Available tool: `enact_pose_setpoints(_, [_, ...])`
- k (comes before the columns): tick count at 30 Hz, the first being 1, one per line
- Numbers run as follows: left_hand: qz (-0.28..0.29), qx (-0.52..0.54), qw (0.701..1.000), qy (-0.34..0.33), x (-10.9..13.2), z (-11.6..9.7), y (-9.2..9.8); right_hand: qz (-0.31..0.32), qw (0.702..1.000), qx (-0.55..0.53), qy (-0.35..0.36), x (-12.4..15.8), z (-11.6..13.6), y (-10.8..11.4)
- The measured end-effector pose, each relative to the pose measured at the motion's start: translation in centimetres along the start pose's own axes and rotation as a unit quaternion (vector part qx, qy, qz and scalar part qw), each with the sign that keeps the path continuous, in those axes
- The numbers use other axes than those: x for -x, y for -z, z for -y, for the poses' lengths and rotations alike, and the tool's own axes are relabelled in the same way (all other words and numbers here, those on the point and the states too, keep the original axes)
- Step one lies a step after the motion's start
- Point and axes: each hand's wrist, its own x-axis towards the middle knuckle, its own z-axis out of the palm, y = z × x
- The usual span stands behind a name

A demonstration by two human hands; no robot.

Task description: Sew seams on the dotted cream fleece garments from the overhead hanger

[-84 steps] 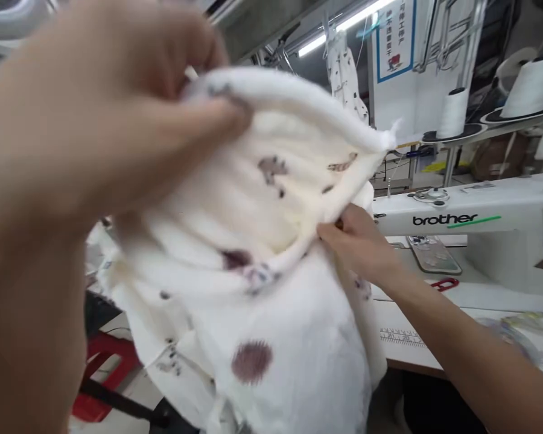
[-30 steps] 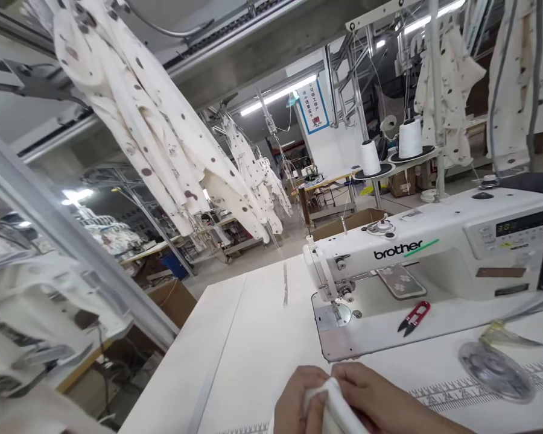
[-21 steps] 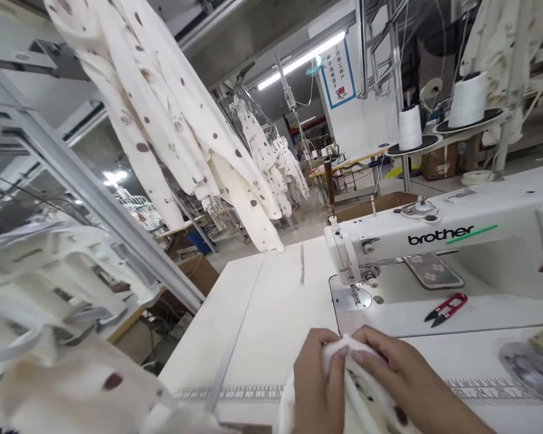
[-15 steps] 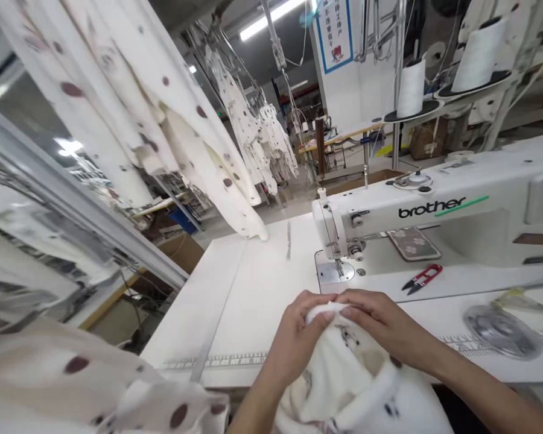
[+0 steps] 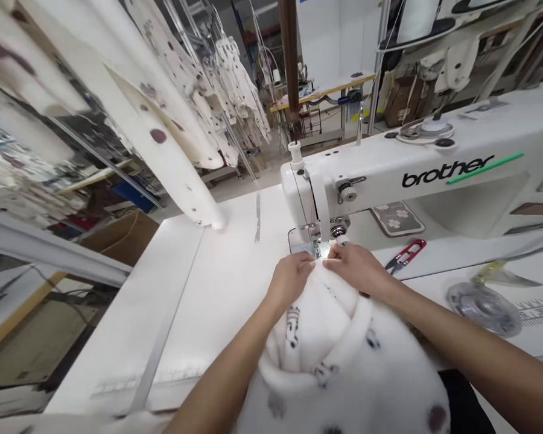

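Observation:
A white fleece garment (image 5: 326, 337) with dark printed spots and small animal figures hangs from my fingers over the table's front edge. Its top edge lies at the presser foot of a white Brother sewing machine (image 5: 389, 169). My left hand (image 5: 292, 274) pinches that edge just left of the needle. On the right of the needle, my right hand (image 5: 355, 268) pinches the same edge between thumb and fingers. Both hands are close together, with the fabric drawn up between them. Whether the fabric lies under the foot I cannot tell.
Red-handled thread snips (image 5: 406, 256) lie right of my right hand, near a grey flowered pad (image 5: 398, 218). A clear round dish (image 5: 484, 308) stands farther right on the white table (image 5: 226, 289). Spotted fabric pieces (image 5: 158, 144) hang at the left, one reaching the table.
Both hands have carried the garment's edge forward to the machine's needle. The view has tilted down and moved nearer the machine.

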Motion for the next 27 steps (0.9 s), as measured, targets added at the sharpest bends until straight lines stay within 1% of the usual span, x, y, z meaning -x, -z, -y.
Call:
enact_pose_setpoints(1, [-0.009, -0.035, 0.999, -0.001, -0.5, 0.1, -0.2, 0.001, 1.0, 0.015, -0.012, -0.5, 0.1, -0.1])
enact_pose_setpoints(3, [-0.025, -0.07, 0.997, 0.0, -1.2, 0.2, -0.5, 0.001, 0.999, 0.036, -0.032, -1.2, 0.2, -0.1])
enact_pose_setpoints(8, [-0.034, -0.096, 0.995, 0.022, -2.1, -0.1, -0.6, -0.017, 0.996, 0.076, -0.049, -1.7, 0.0, -0.3])
enact_pose_setpoints(12, [-0.034, -0.106, 0.993, 0.025, -2.7, -0.4, -0.6, -0.042, 0.993, 0.098, -0.043, -2.1, -0.4, -0.7])
enact_pose_setpoints(16, [-0.049, -0.112, 0.992, 0.041, -3.1, -0.4, -0.7, -0.065, 0.99, 0.121, -0.035, -2.3, -0.6, -1.1])
enact_pose_setpoints(23, [-0.069, -0.103, 0.991, 0.058, -3.4, -0.2, -0.8, -0.103, 0.98, 0.172, -0.005, -2.4, -0.7, -1.5])
enact_pose_setpoints(27, [-0.073, -0.119, 0.988, 0.059, -3.5, -0.1, -0.9, -0.116, 0.975, 0.189, 0.005, -2.5, -0.8, -1.7])
